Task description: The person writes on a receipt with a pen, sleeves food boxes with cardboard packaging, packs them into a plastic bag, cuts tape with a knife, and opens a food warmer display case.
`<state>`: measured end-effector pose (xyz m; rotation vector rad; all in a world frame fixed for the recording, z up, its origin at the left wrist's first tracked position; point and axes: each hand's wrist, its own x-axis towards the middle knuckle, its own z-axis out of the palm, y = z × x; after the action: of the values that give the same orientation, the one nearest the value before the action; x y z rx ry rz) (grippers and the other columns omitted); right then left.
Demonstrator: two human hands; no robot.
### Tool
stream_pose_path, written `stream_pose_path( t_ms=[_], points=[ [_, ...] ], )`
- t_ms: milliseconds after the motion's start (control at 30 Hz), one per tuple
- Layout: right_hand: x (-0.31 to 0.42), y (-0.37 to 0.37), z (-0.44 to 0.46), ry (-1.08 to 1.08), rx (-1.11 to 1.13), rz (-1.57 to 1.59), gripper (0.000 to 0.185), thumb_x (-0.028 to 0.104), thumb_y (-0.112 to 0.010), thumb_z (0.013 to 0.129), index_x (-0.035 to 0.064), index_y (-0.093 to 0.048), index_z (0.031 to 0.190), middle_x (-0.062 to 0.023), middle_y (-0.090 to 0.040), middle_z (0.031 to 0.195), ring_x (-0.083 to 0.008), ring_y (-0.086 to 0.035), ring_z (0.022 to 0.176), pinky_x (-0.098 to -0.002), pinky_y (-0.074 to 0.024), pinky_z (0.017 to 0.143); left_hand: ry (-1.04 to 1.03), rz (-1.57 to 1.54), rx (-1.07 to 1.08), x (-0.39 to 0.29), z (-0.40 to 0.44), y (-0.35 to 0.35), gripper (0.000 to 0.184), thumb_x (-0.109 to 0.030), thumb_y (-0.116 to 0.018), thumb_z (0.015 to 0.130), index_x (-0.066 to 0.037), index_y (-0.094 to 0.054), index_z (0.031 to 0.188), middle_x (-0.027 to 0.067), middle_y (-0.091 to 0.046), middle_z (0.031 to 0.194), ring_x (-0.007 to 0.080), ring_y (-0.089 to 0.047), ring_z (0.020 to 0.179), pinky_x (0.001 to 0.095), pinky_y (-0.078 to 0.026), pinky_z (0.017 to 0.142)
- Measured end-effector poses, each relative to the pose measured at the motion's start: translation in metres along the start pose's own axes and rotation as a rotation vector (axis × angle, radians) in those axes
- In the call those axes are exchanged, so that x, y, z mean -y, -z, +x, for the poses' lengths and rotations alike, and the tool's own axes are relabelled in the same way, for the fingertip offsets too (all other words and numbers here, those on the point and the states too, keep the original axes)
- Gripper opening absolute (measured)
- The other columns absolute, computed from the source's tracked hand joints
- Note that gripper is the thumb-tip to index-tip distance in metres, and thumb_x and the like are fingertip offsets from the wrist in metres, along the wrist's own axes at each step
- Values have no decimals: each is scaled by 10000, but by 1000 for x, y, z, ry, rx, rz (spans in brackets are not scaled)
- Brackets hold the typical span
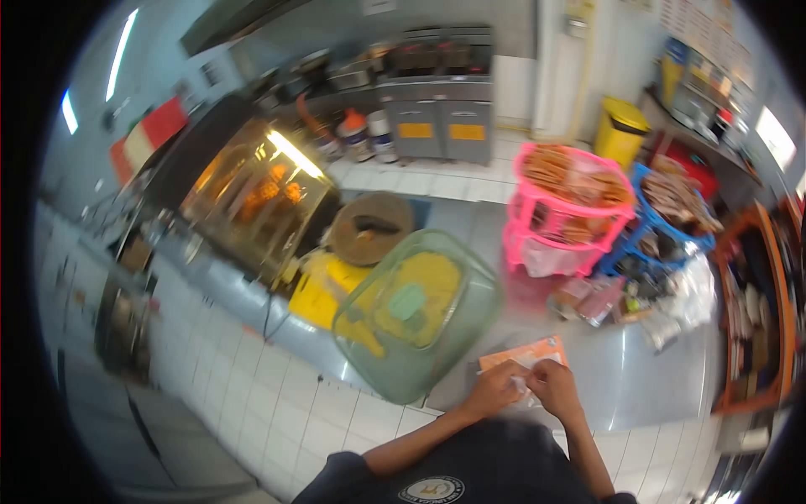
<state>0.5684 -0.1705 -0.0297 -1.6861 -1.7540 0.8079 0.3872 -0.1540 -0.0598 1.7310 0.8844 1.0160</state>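
Note:
Close together at the counter's front edge, my two hands have their fingers closed on a small whitish, translucent piece of plastic (522,388). My left hand (495,388) is on its left side and my right hand (554,386) on its right. Just beyond them lies an orange and white packet or sheet (537,349), partly covered by the hands. To the left stands a green translucent container (470,336) with yellow contents and a lighter green piece (407,301) in the middle.
A round chopping board (348,231) with a dark knife and a yellow board (315,290) lie near a lit glass cabinet (252,189). Pink basket (529,223), blue basket (701,244) and plastic bags (693,294) stand at the right of the metal counter (604,370).

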Motion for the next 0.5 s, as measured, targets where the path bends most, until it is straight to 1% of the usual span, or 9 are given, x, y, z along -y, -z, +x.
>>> stream_pose_path(
  t_ms=[100, 200, 300, 400, 500],
  points=[
    [1, -2, 4, -3, 12, -74, 163, 151, -695, 790, 2, -631, 810, -142, -649, 719, -295, -650, 653, -404, -503, 619, 67, -39, 67, 3, 1, 4, 259, -26, -602, 796, -22, -642, 1051, 150, -658, 1027, 309, -662, 939, 389, -521, 793],
    [-2, -6, 8, 24, 16, -144, 146, 118, -685, 793, 13, -584, 778, -133, -622, 682, -293, -620, 613, -407, -484, 593, -6, -22, -6, 7, 2, 0, 232, -18, -576, 802, -11, -623, 1030, 175, -645, 1021, 354, -643, 946, 424, -505, 823],
    [3, -6, 11, 4, 52, -194, 137, 133, -660, 781, 25, -582, 810, -139, -623, 722, -327, -625, 650, -432, -491, 608, 40, -22, -38, 10, 3, -4, 215, -21, -572, 808, -2, -610, 1018, 195, -644, 1005, 385, -627, 961, 442, -491, 850],
    [0, -10, 9, 47, 15, -224, 131, 122, -658, 791, 34, -563, 810, -128, -583, 686, -320, -604, 645, -435, -472, 603, 67, -45, 16, 9, 8, 0, 202, -32, -585, 812, -2, -617, 1010, 203, -644, 981, 389, -623, 972, 448, -484, 860],
    [4, -11, 7, 32, 13, -221, 128, 113, -658, 801, 39, -555, 816, -111, -557, 669, -302, -590, 646, -432, -462, 607, 81, 23, 104, 9, 9, 7, 230, -90, -641, 836, -15, -615, 1052, 161, -664, 1038, 340, -639, 1009, 408, -491, 888]
  ],
)
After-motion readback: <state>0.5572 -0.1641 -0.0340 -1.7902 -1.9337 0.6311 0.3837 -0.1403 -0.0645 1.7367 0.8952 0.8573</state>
